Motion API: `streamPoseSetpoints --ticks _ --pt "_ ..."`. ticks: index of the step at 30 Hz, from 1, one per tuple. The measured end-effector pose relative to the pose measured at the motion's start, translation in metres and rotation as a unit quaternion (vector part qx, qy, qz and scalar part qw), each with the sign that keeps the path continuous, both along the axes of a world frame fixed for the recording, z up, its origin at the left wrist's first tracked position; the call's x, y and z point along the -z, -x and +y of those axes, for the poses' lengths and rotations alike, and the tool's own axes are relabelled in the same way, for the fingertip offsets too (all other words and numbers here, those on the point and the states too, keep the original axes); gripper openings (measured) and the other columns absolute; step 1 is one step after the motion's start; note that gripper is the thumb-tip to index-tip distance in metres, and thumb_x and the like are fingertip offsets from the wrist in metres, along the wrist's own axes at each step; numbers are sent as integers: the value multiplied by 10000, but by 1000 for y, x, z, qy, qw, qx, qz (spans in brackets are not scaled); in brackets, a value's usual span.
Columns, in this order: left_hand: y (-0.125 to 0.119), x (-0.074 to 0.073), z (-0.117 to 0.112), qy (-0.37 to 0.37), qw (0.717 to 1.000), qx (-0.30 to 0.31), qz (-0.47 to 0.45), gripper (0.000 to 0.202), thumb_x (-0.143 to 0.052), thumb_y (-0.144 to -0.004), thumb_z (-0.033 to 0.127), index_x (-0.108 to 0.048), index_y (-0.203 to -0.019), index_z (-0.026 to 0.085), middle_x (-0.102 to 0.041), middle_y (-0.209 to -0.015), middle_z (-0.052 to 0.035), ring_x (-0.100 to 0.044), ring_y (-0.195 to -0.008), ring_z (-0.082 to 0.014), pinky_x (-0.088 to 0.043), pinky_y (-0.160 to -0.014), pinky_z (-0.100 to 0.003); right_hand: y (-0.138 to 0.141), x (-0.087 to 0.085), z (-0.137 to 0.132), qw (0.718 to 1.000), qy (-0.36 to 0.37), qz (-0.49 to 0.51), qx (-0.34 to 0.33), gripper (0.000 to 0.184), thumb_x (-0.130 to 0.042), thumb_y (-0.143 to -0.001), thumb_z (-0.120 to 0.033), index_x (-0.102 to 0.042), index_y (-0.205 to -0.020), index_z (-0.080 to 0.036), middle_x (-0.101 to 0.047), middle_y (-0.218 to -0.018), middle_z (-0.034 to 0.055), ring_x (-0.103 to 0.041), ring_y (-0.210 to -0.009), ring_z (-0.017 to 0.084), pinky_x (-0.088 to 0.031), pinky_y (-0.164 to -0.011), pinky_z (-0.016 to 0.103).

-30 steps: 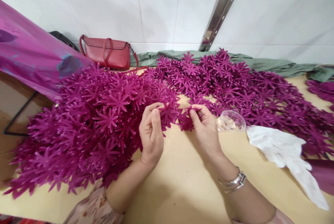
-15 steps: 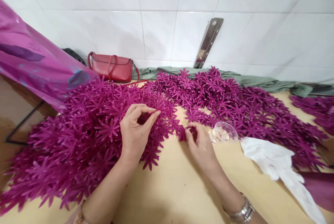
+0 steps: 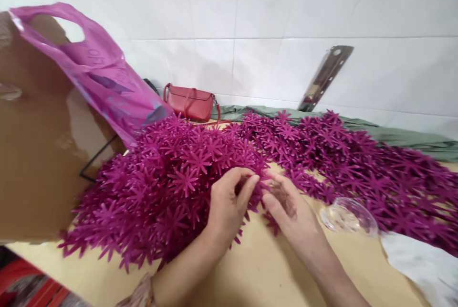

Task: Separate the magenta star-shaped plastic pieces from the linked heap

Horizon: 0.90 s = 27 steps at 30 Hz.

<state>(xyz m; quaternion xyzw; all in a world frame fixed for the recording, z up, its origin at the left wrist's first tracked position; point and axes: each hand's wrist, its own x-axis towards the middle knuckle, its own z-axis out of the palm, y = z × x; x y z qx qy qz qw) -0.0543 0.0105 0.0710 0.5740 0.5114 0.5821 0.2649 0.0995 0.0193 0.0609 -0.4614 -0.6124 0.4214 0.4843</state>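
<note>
A large mat of joined magenta star-shaped flower pieces (image 3: 168, 187) spreads across the tan table (image 3: 265, 269), with a second stretch (image 3: 358, 164) running to the right. At the near edge of the mat my left hand (image 3: 229, 211) pinches a flower piece between thumb and fingers. My right hand (image 3: 289, 211) meets it there, fingers closed on another magenta piece at the same spot. Both hands touch at the mat's edge.
A small clear plastic cup (image 3: 348, 216) lies on its side right of my hands, beside a white glove (image 3: 422, 264). A pink plastic bag (image 3: 103, 78) over a brown box (image 3: 36, 154) stands left. A red handbag (image 3: 189, 101), green cloth (image 3: 393, 135) and metal bracket (image 3: 324, 78) line the tiled wall.
My view has swung left and down, bringing the box and bag into sight. My hands, apart half a second ago, have come together at the mat's near edge.
</note>
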Motion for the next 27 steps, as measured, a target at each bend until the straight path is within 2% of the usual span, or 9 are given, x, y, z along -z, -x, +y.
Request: streamPoseSetpoints --ticks 3,6,12,14,16,18,22,24,27 --pt "-7 2 -3 -6 1000 -5 19 144 -600 -1007 308 -689 -953 208 -717 -800 7 -642 -668 -125 -500 -653 -226 6 10 -6 992 80 79 -52 509 -784 -826 -544 -644 -1223 -258 -707 -870 24 -652 -710 182 -554 -588 287" --pt "-3 3 -1 -23 998 -27 53 129 -586 -1015 303 -677 -978 220 -733 -807 3 -669 -668 -133 -525 -666 -232 1 17 -6 986 124 113 -21 368 -798 -816 -516 -699 -1035 -237 -643 -734 2 -551 -581 149 -440 -454 243" --pt "22 -5 10 -137 964 -125 191 195 -587 -977 151 -707 -1103 239 -748 -1097 -65 -716 -1050 -213 -552 -996 -350 -18 28 -5 981 114 141 65 370 -806 -803 -472 -732 -1071 -228 -664 -821 13 -600 -726 166 -529 -631 278" --pt "29 -9 12 -152 942 -148 260 268 -587 -921 77 -727 -1090 231 -663 -1309 -121 -609 -1297 -287 -459 -1148 -462 -22 35 -5 983 90 137 87 344 -760 -852 -443 -719 -1123 -235 -666 -855 9 -604 -772 164 -532 -704 288" --pt "32 -12 12 -162 924 -169 304 419 -589 -866 24 -700 -1221 217 -495 -1547 -152 -363 -1527 -359 -287 -1262 -561 -24 41 -4 984 68 126 109 336 -723 -885 -418 -700 -1163 -233 -677 -920 17 -604 -810 163 -525 -752 298" --pt "26 -13 8 -168 920 -155 317 501 -590 -851 11 -665 -1300 220 -402 -1634 -138 -223 -1591 -375 -202 -1291 -596 -24 44 -4 984 55 112 128 328 -698 -905 -400 -686 -1182 -226 -669 -934 18 -595 -803 160 -519 -761 303" --pt "-5 -2 -8 -126 963 -39 233 436 -631 -920 125 -624 -1340 242 -583 -1482 -129 -543 -1406 -303 -471 -1172 -494 -21 36 -9 984 33 107 140 274 -675 -927 -387 -672 -1150 -229 -667 -921 20 -617 -822 175 -541 -780 317" --pt "-21 11 -16 -43 990 14 133 498 -679 -930 236 -562 -1414 235 -588 -1478 -148 -649 -1268 -279 -604 -991 -406 -20 32 -15 985 29 113 128 237 -674 -933 -395 -669 -1117 -246 -673 -887 14 -625 -796 179 -555 -737 312" --pt "-37 32 -24 102 992 79 -8 267 -660 -958 291 -672 -1212 211 -764 -1114 -85 -741 -926 -196 -615 -797 -299 -21 32 -23 988 41 109 99 218 -689 -931 -400 -675 -1101 -265 -663 -847 -1 -618 -747 170 -553 -672 293"
